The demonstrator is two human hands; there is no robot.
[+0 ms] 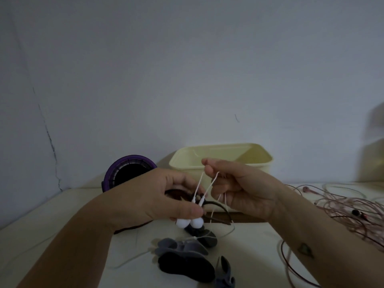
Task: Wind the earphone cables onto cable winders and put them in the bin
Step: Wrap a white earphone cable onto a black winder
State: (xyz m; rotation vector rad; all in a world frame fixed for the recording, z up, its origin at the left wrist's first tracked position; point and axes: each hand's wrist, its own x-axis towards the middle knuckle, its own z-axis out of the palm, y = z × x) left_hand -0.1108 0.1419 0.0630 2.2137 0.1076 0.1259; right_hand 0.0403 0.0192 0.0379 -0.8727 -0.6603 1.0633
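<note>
Earphone cable (199, 185), thin and white, hangs in the air between your two hands, above the middle of the worktop (249, 256).

At the back edge on the left stands a round purple container (128, 173). Just in front of it, your left hand (166, 196) pinches the stems of the two white earbuds (189, 222) between thumb and fingers; the buds hang below your thumb. Something dark sits under those fingers, and what it is cannot be told.

Near the front edge, in the middle, lie several grey and black cable winders (185, 254), touching one another.

Your right hand (234, 190) is curled, pinching the two strands high up between thumb and forefinger, with more cable trailing down past the palm. Behind it, at the back edge, sits the cream bin (220, 161), open at the top.

Along the right edge sprawls a tangle of pink cables (353, 210).

The cable looks light, limp and springy, likely to kink or slip loose. Judging by this, hold it firmly by the stems, not the buds, and keep gentle tension while winding.
</note>
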